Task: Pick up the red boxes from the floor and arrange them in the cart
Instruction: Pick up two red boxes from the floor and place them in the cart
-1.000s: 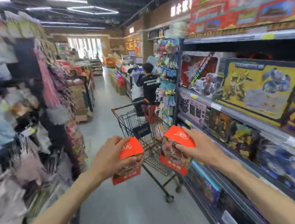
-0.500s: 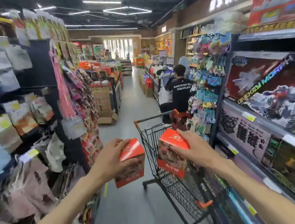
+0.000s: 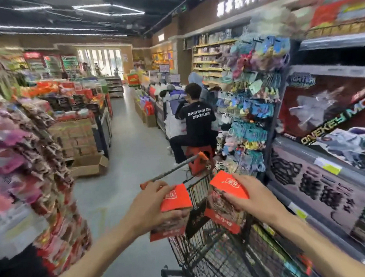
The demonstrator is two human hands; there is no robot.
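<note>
Behind cart (image 3: pixel 210 252), black shirt (image 3: pixel 199 124) reads "MAINTAIN… DISCIPLINE".

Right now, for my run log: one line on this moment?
left hand: holds red box | right hand: holds second red box | both above cart

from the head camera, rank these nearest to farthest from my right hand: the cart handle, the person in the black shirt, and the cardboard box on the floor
1. Cart handle, just ahead-left of the right hand.
2. Person in the black shirt, seated beyond the cart.
3. Cardboard box, far left across the aisle.
</note>
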